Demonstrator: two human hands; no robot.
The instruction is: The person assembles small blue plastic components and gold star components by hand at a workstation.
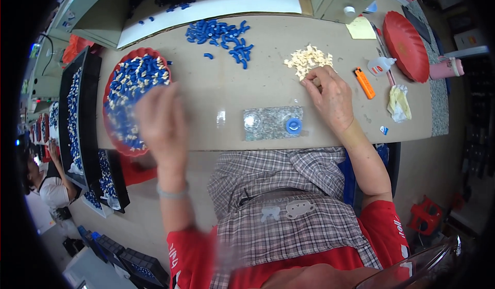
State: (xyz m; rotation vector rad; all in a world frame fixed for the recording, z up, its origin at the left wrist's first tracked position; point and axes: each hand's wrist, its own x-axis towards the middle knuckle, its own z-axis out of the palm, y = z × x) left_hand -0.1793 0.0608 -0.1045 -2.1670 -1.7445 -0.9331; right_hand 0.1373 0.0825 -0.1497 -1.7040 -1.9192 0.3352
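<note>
Checked apron point(289, 206) lay nearest, over the lap. Left hand point(162, 121), blurred, hovered just beside the red tray point(114, 77) of blue and cream parts; its grip could not be told. Right hand point(332, 95) rested on the desk point(216, 88), fingertips pinched narrow at the cream parts pile point(308, 60). Blue parts pile point(221, 36) lay farther back.

A: Where's the free room on the table point(216, 90)?

B: The bare strip mid-table, between the red tray of blue and cream parts point(135, 101) on the left and the cream pile point(308, 61) on the right.

A: What blocks the far side?

B: The blue pile point(221, 35), then the machine housing point(206, 3). On the near edge there's the metal plate with a blue cap point(273, 124).

A: And the right side?

B: Crowded: orange lighter point(364, 83), glue bottle point(380, 65), red dish point(406, 45), crumpled cloth point(399, 103). Only narrow gaps between them.
</note>
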